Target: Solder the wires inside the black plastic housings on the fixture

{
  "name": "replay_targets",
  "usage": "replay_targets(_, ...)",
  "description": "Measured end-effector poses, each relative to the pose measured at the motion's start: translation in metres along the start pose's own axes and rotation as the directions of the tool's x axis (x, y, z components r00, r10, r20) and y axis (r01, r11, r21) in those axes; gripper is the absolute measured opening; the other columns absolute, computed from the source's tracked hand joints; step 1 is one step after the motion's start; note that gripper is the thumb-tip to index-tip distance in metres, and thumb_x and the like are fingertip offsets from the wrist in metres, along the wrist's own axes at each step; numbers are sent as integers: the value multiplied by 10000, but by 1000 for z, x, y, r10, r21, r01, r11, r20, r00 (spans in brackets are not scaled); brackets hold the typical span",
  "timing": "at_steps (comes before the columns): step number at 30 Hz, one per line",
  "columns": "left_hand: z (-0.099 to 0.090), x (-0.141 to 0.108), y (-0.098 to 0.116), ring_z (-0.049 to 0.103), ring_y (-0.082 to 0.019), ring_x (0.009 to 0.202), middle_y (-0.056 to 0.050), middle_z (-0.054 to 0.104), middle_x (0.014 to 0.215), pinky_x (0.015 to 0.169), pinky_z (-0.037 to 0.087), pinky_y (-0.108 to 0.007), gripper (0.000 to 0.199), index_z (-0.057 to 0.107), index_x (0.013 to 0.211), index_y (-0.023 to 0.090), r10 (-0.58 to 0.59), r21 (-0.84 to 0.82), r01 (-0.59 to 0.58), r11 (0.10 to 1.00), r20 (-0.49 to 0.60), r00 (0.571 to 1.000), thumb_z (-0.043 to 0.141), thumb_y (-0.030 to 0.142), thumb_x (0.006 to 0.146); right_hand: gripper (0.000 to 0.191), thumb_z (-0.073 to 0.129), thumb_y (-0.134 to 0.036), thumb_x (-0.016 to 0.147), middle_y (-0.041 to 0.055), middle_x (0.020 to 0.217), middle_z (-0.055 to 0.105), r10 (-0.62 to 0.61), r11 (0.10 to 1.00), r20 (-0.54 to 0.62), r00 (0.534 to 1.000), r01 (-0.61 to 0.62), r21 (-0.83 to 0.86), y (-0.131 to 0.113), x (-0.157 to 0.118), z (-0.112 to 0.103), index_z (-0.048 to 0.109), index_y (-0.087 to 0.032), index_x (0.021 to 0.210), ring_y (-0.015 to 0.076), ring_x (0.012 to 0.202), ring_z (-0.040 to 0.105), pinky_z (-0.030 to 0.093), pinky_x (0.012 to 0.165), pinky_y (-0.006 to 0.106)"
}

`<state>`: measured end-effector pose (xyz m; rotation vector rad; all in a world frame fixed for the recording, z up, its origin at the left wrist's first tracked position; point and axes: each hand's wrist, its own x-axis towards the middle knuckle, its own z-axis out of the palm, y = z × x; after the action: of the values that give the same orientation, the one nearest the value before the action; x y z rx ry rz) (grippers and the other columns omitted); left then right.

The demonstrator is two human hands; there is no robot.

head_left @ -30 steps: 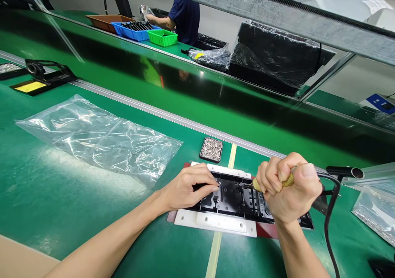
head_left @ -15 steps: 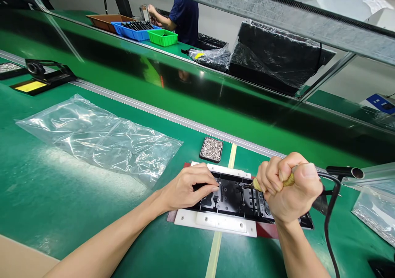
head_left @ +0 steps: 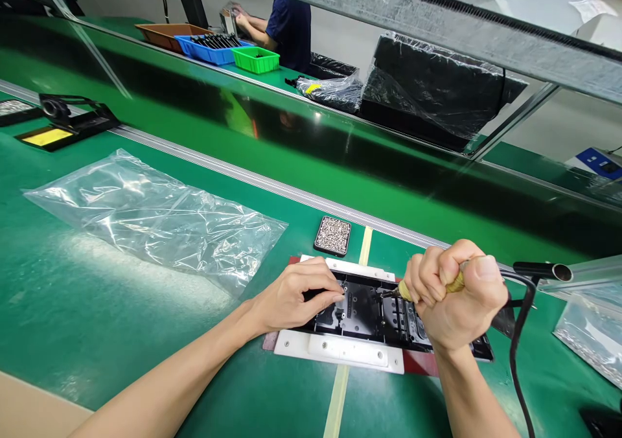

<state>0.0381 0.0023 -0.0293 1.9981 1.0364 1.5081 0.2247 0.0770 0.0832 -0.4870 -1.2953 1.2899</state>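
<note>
My right hand [head_left: 457, 299] is wrapped round the yellowish handle of a soldering iron [head_left: 403, 290], its cord trailing away to the right. The iron's tip points down and left onto a black plastic housing [head_left: 362, 316], seemingly touching it near the middle. White blocks [head_left: 350, 350] on a dark red base flank the housing along its long sides. Over the housing's left part, my left hand [head_left: 301, 295] pinches thumb and forefinger together; whatever sits between them is too small to make out. Just behind the housing lies a small black tray [head_left: 333, 236] filled with tiny silvery metal pieces.
A clear plastic bag [head_left: 160, 214] lies flat to the left. At right stands a metal-tube iron holder [head_left: 544, 271]; another holder [head_left: 72, 114] with yellow sponge is far left. Beyond the rail, a person [head_left: 291, 33] works near blue [head_left: 208, 52] and green bins [head_left: 256, 61].
Both hands and the soldering iron hold nearly the same position. Across the bench, the other person's hands have shifted slightly.
</note>
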Motion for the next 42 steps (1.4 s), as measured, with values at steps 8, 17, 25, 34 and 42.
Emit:
replay_targets(8,0,1,1,661,-174,846,-65,737,901,824,522,-357,91,750,989,143,-8,2,8,1000,7,1000,661,161,978,434,625,-445,872,-69,419,314,-15,1000,25,1000,15,-6,0,0,-1,440,-195,570,63,345,259,259,314,183)
replay_targets(17,0,1,0,661,-167,852,-54,736,903,829,514,-341,78,746,989,145,-6,2,6,1000,3,1000,673,136,965,433,609,-439,891,-71,426,320,-28,1000,36,999,28,-6,1,0,-2,440,-190,581,58,341,258,262,316,176)
replay_targets(25,0,1,-1,662,-168,850,-55,736,904,832,515,-343,82,746,993,145,1,5,-1,1000,3,1000,673,130,960,430,610,-437,896,-73,425,320,-33,999,46,998,33,1,1,1,-1,445,-190,585,57,340,262,269,313,175)
replay_targets(34,0,0,-1,667,-174,836,-61,738,893,822,518,-350,93,754,988,153,0,14,0,1000,1,1000,662,161,971,423,601,-421,907,-69,432,321,-32,999,43,999,32,2,2,1,-2,449,-189,588,58,343,256,268,315,181)
replay_targets(42,0,0,-2,661,-182,837,-72,736,896,827,513,-363,104,751,992,150,5,9,-5,1000,6,1000,650,169,982,417,583,-410,917,-66,441,327,-13,1000,51,999,13,4,1,1,-3,448,-189,590,61,354,268,287,332,184)
